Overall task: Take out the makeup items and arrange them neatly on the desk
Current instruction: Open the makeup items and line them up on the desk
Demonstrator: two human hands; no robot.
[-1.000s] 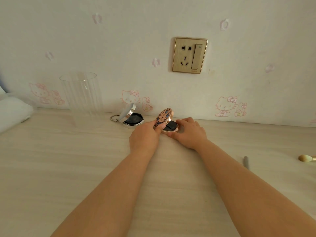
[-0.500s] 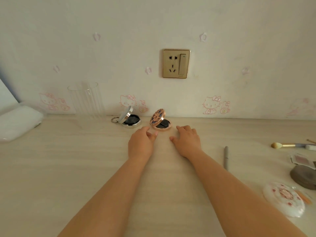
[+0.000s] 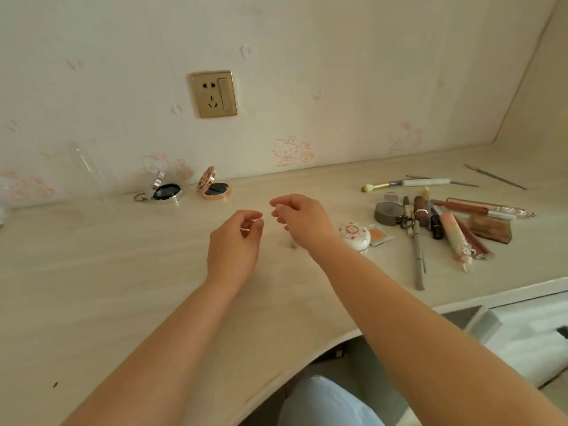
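Change: both hands withdrawn from the compacts since earlier.
Left hand [image 3: 235, 244]: fingers loosely curled, empty.
Right hand [image 3: 299, 219]: likewise.
Floral compact [image 3: 213, 188]: rose-gold, lid up, near wall, beside silver compact [image 3: 164, 191].
Desk [image 3: 92, 272]: pale wood.

silver compact [image 3: 163, 189] open, by wall | floral compact [image 3: 213, 187] open beside it | cosmetics pile [image 3: 445, 222] right, seemingly jumbled

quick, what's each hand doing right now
Left hand: open, fingers loosely curled, holding nothing, above the desk.
Right hand: open, fingers loosely curled, holding nothing.
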